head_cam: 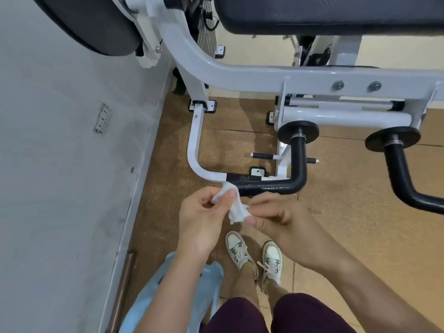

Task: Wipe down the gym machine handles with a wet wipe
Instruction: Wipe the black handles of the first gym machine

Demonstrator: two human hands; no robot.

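Note:
A crumpled white wet wipe (pixel 234 207) hangs between both hands just below the tip of a black L-shaped machine handle (pixel 276 185). My left hand (pixel 204 212) pinches the wipe's upper end between thumb and fingers. My right hand (pixel 276 216) pinches its lower end with the fingertips. The wipe's top edge touches the handle's near end. A second black handle (pixel 406 179) bends away at the right, untouched.
The white machine frame (pixel 264 75) and black padded seat (pixel 336 15) stand ahead. A grey wall (pixel 60 164) runs along the left. A light blue plastic bag (pixel 209 280) hangs at my left forearm. My sneakers (pixel 254 255) stand on the brown floor.

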